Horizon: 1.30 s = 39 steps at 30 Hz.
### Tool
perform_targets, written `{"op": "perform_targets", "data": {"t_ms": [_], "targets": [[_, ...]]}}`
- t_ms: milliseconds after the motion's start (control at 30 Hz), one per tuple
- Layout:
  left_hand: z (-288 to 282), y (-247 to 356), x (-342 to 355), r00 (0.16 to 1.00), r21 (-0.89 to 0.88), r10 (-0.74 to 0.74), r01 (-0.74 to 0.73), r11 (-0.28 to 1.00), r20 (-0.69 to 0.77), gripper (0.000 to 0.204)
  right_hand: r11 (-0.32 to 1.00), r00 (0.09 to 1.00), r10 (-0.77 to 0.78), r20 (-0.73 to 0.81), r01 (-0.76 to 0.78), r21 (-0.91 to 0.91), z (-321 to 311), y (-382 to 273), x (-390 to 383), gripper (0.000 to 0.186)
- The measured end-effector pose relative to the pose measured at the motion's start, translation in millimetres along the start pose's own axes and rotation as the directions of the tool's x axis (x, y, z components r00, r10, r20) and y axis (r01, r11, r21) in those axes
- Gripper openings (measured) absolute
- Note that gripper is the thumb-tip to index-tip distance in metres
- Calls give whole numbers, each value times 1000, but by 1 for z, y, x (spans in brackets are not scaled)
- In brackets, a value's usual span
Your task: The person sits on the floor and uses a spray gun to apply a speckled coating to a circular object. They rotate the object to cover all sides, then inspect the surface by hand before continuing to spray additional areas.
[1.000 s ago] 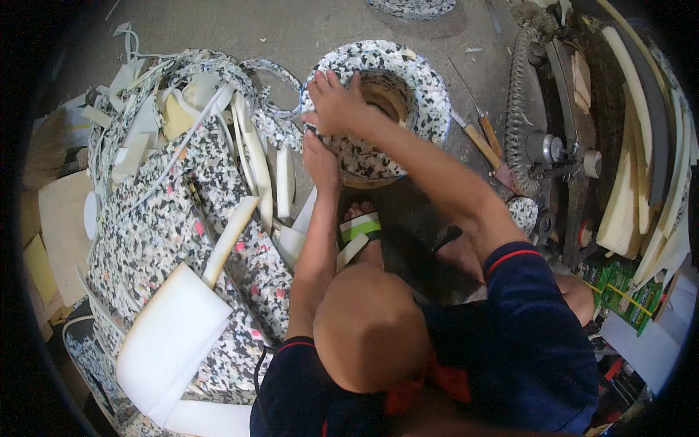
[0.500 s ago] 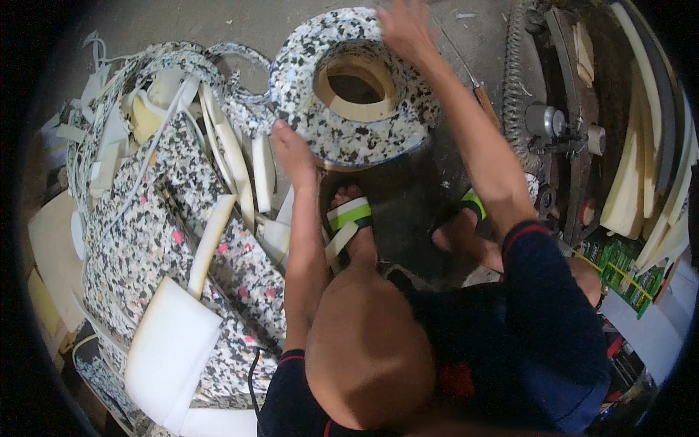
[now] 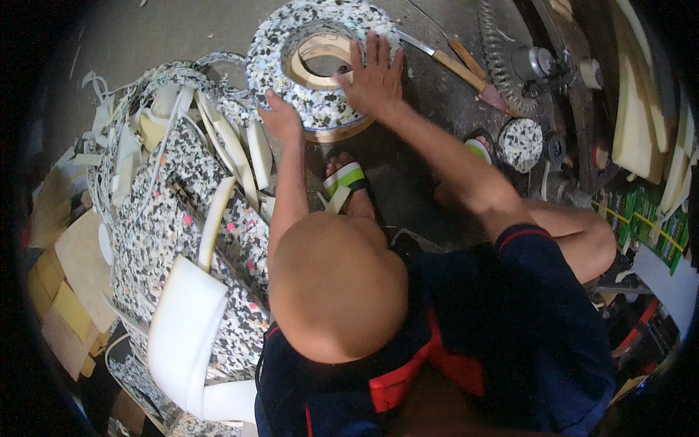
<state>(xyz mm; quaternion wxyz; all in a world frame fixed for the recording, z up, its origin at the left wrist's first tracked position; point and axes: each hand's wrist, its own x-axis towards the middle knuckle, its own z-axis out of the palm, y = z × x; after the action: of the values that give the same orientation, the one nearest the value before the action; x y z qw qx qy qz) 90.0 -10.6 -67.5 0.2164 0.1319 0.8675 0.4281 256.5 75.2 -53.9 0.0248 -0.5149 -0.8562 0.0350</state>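
The concrete floor (image 3: 186,33) bore a speckled foam ring (image 3: 266,62). Right hand (image 3: 376,84) spread wide over it; left hand (image 3: 282,120) met its edge, grip unclear.

The light is soft and rather dim, its source out of view. A white foam sheet (image 3: 188,328) is the brightest patch, its surface nearly washed out, whereas the dark shirt (image 3: 524,320) swallows most of its folds. Deep shadow pools on the floor (image 3: 419,193) below the speckled foam ring (image 3: 313,98). The person's right hand (image 3: 375,84) looks slightly soft. Toward the rim, the fisheye bends the long foam strips (image 3: 637,120) and smears the brush bristles (image 3: 52,207) (the corners are simply black).
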Motion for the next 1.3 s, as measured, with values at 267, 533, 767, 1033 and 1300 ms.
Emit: {"op": "perform_targets", "data": {"t_ms": [267, 533, 767, 1033, 1300], "targets": [[-16, -9, 31, 891, -97, -181, 241, 966, 417, 92, 981, 995, 51, 88, -67, 184, -20, -32, -24, 81], [-106, -54, 23, 968, -104, 93, -71, 992, 232, 41, 747, 957, -265, -118, 281, 602, -26, -40, -69, 76], [-174, -92, -65, 660, 24, -323, 419, 907, 679, 43, 680, 923, 383, 35, -307, 666, -1, 90, -120, 41], [-109, -31, -73, 794, -147, 347, -317, 937, 499, 39, 202, 880, 411, 237, -341, 918, 25, 75, -79, 53], [2, 55, -79, 162, 209, 696, -978, 18, 700, 107, -470, 592, 391, 705, -530, 706, 10, 41, -57, 35]]}}
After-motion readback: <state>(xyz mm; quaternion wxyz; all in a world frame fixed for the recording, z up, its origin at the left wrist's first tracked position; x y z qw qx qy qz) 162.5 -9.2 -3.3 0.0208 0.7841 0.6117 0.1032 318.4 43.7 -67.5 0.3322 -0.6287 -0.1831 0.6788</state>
